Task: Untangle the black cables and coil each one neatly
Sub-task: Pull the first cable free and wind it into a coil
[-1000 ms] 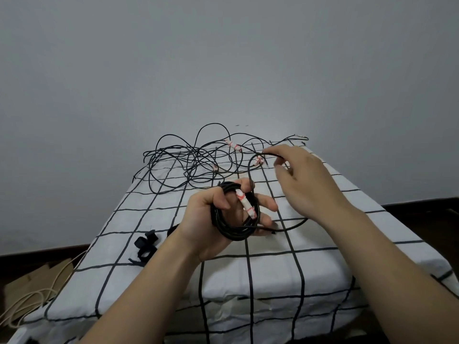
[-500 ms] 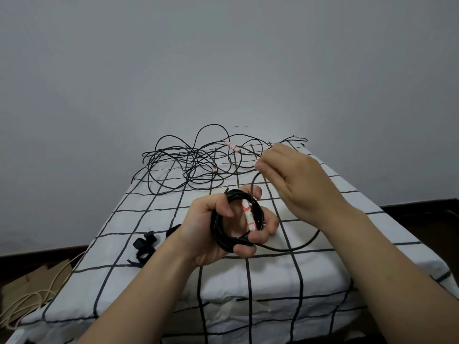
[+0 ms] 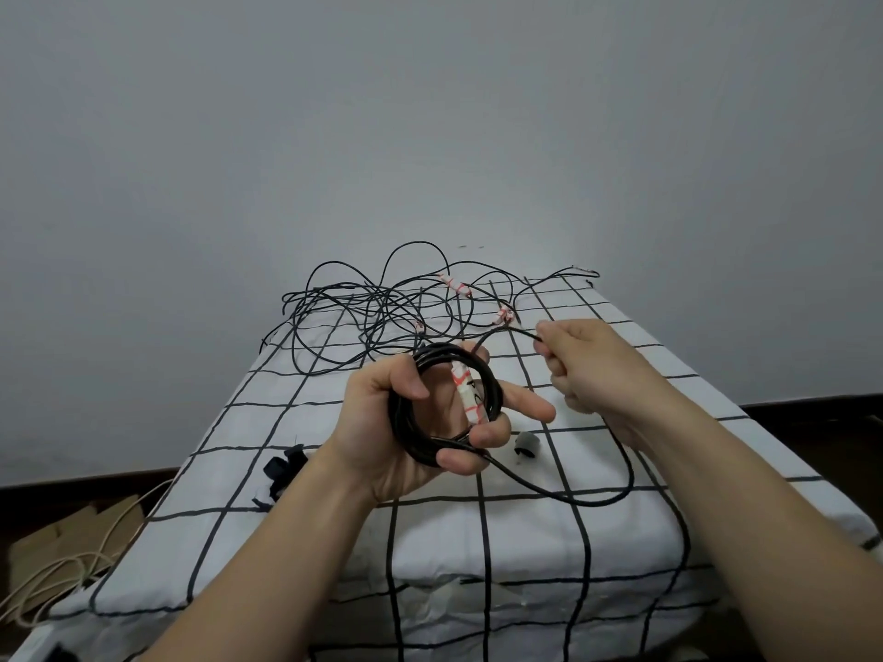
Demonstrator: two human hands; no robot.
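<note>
Our right hand [image 3: 587, 370] is pulling the loose cable [image 3: 597, 503] back toward us, fingers gripping it; our left hand [image 3: 377, 422] is gripping the coil [image 3: 401, 432], its ring standing upright.

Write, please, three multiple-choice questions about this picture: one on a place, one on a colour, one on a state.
1. Where does the tangle lie?
A. at the far end of the table
B. on the floor
C. under the table

2. What colour is the tape on the coil?
A. blue
B. white with red marks
C. green

3. What does the left hand do?
A. lies flat on the table
B. grips the coil
C. hangs empty

Answers:
1 A: the loose loops spread over the end near the wall.
2 B: the strip is white with red lines.
3 B: thumb and fingers curl round the loops.
</note>
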